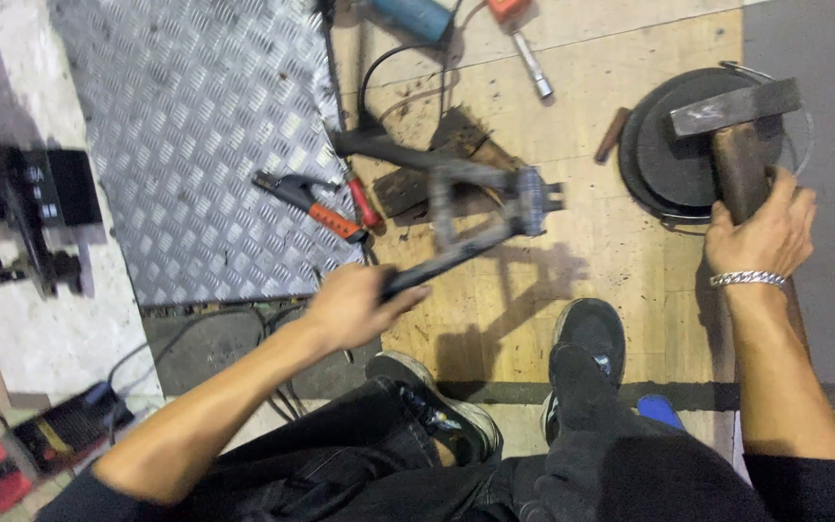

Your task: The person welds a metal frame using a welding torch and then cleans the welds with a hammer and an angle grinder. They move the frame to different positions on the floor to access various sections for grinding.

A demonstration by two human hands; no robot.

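The left hand (352,307) is clenched around a dark metal frame (475,208), blurred, held above the wooden floor (591,193). The right hand (763,230) grips a hammer (736,126) over a round black disc (674,155).

Bright overhead light throws my shadow onto the wooden floor (582,261); the frame I'm swinging blurs (edges bend).

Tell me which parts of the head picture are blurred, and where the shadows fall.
Head view: the dark metal frame in the left hand is smeared by motion blur; the hammer in the right hand looks sharper. Shadows fall on the wooden board below the frame.
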